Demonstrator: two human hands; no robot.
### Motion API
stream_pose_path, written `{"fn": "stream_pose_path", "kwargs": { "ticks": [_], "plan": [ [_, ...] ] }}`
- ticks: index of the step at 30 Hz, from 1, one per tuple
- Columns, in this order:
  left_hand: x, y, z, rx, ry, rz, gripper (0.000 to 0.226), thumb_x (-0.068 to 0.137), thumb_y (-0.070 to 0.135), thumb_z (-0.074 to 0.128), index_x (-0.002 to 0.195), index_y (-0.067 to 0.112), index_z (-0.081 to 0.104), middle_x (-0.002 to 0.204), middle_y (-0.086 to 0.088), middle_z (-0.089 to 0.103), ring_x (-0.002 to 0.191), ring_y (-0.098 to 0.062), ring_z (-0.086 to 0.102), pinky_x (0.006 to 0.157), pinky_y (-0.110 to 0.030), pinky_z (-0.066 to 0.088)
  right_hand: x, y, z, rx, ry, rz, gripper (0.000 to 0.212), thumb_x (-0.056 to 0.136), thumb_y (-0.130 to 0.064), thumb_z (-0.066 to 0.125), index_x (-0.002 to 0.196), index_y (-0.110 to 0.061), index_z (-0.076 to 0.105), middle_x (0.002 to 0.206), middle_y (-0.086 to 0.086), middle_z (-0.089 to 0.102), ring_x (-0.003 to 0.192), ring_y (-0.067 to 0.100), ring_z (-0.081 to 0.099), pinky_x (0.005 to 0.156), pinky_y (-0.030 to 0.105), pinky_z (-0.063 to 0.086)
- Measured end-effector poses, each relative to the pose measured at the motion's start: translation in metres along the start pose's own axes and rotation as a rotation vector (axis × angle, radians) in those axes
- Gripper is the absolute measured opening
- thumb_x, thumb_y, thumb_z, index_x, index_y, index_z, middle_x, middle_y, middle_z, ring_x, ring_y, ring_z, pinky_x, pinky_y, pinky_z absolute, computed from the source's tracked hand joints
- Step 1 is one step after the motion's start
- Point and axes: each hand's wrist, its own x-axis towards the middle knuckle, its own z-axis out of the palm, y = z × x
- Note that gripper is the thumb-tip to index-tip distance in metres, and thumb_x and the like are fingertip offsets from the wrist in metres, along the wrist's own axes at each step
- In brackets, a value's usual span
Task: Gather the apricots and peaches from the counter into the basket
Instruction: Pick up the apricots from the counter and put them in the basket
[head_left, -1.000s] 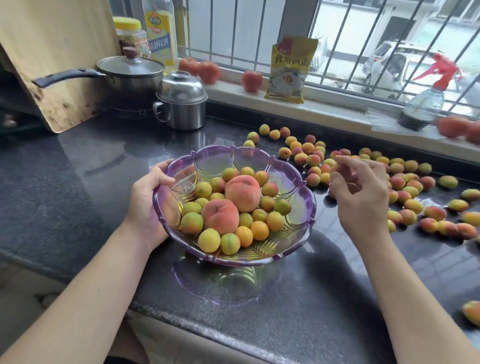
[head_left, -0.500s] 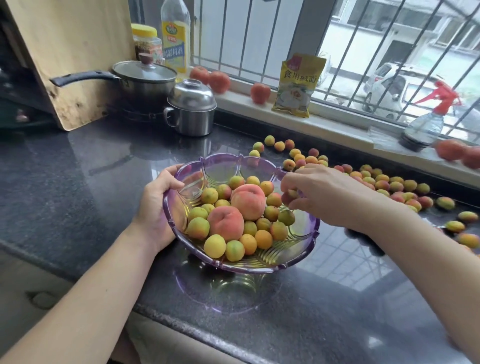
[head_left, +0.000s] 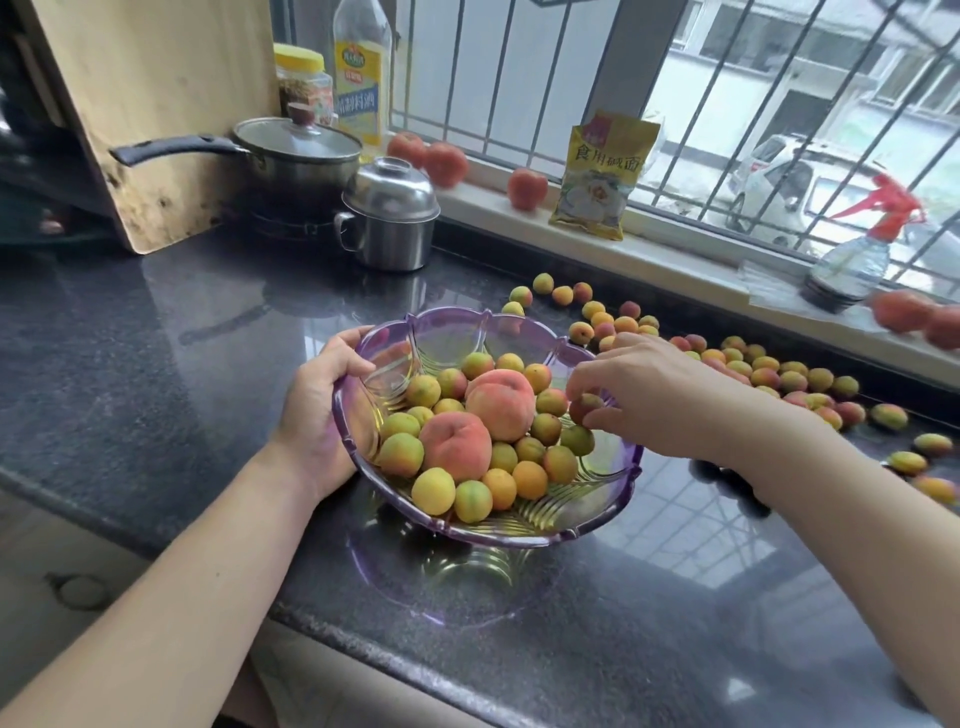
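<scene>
Underfoot of everything lies a dark, speckled stone tabletop (head_left: 171, 364), polished enough to mirror the window bars and the basket (head_left: 597, 499). That basket, a clear purple bowl with a scalloped rim, stands near the front edge, about midway along it. It holds two peaches (head_left: 501, 402) and a heap of small apricots (head_left: 434, 491) around them. The left hand (head_left: 317, 415) grips the basket's left rim, thumb curled over the lip. The right hand (head_left: 649, 395) reaches over the right rim and pinches one apricot (head_left: 584, 408) in its fingertips, just above the heap. More loose fruit (head_left: 769, 374) is strewn along the back edge to the right, in a band running toward the right edge.

Toward the back left corner a lidded saucepan (head_left: 296, 161) sits on a burner, with a steel lidded pot (head_left: 389, 218) just beside it. A wooden board (head_left: 156, 104) leans upright at the left. Behind the tabletop runs a pale windowsill (head_left: 675, 260) under a barred window. On the sill stand an oil bottle (head_left: 361, 67), a yellow-capped jar (head_left: 304, 83), a yellow packet (head_left: 602, 176), a spray bottle (head_left: 857, 249) and several red fruits (head_left: 527, 189). Outside, a white car (head_left: 810, 192) is parked by a building.
</scene>
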Motion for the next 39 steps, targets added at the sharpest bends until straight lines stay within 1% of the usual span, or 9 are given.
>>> {"fn": "stream_pose_path", "kwargs": {
  "ticks": [6,14,17,20,23,25,31,35,39],
  "plan": [
    [0.000,0.000,-0.001,0.008,0.010,-0.003,0.036,0.096,0.004,0.040,0.127,0.009,0.057,0.115,-0.014,0.068,0.113,-0.034,0.066,0.105,-0.051,0.054,0.002,0.002,0.000,0.017,-0.048,0.064,0.032,0.101,-0.030,0.057,0.130,-0.045,0.057,0.103,-0.006,0.056,0.098,0.017,0.046,0.082,0.038,0.051],
    [0.004,-0.001,-0.005,-0.022,0.019,-0.010,0.036,0.093,0.004,0.041,0.125,0.009,0.057,0.119,-0.016,0.067,0.118,-0.037,0.065,0.106,-0.054,0.053,0.002,-0.001,0.003,0.063,0.026,0.069,0.015,0.097,-0.031,0.064,0.105,-0.038,0.053,0.098,-0.005,0.054,0.095,0.018,0.050,0.078,0.039,0.053],
    [0.005,-0.002,-0.005,-0.025,0.013,-0.004,0.036,0.094,0.003,0.039,0.125,0.009,0.057,0.119,-0.016,0.067,0.117,-0.036,0.065,0.110,-0.056,0.050,0.001,0.000,0.001,0.087,0.034,0.063,0.015,0.097,-0.031,0.065,0.108,-0.039,0.058,0.100,-0.010,0.057,0.098,0.016,0.050,0.082,0.037,0.052],
    [0.005,-0.002,-0.006,-0.007,0.014,-0.005,0.035,0.095,0.003,0.039,0.125,0.009,0.057,0.120,-0.017,0.066,0.118,-0.037,0.065,0.111,-0.057,0.049,-0.009,0.009,0.002,0.302,0.306,0.172,0.015,0.095,-0.018,0.068,0.108,-0.025,0.070,0.099,-0.010,0.063,0.091,0.015,0.060,0.076,0.029,0.052],
    [0.005,-0.003,-0.005,-0.014,0.011,-0.004,0.036,0.095,0.003,0.039,0.125,0.009,0.056,0.121,-0.017,0.065,0.118,-0.037,0.064,0.112,-0.057,0.048,-0.027,0.025,0.017,0.546,0.705,0.495,0.018,0.096,-0.007,0.060,0.102,-0.017,0.074,0.096,-0.003,0.070,0.084,0.015,0.063,0.070,0.019,0.047],
    [0.005,-0.003,-0.006,-0.010,0.010,-0.003,0.037,0.094,0.003,0.040,0.126,0.009,0.057,0.121,-0.016,0.066,0.118,-0.037,0.064,0.113,-0.057,0.048,-0.034,0.033,0.039,0.582,0.773,0.687,0.021,0.096,-0.005,0.056,0.103,-0.014,0.073,0.098,0.001,0.071,0.089,0.018,0.063,0.074,0.024,0.044],
    [0.004,-0.004,-0.008,0.012,0.013,0.002,0.035,0.095,0.006,0.041,0.125,0.011,0.059,0.120,-0.015,0.067,0.122,-0.038,0.065,0.113,-0.057,0.047,-0.046,0.019,0.112,0.407,0.754,0.816,0.018,0.092,0.000,0.061,0.104,-0.004,0.073,0.104,0.017,0.071,0.098,0.036,0.056,0.088,0.040,0.043],
    [0.002,-0.004,-0.006,0.031,0.013,0.006,0.034,0.097,0.007,0.041,0.125,0.012,0.060,0.119,-0.013,0.068,0.119,-0.035,0.065,0.110,-0.055,0.050,-0.045,0.027,0.123,0.218,0.661,0.837,0.026,0.094,-0.014,0.066,0.119,-0.009,0.071,0.119,0.015,0.066,0.109,0.038,0.049,0.094,0.048,0.041],
    [0.003,-0.004,-0.007,0.041,0.009,0.006,0.034,0.097,0.008,0.041,0.125,0.012,0.061,0.117,-0.011,0.070,0.120,-0.035,0.067,0.108,-0.053,0.052,-0.037,0.032,0.124,0.212,0.511,0.860,0.039,0.097,-0.032,0.062,0.131,-0.013,0.064,0.123,0.013,0.059,0.115,0.036,0.045,0.099,0.050,0.039]
  ]
}}
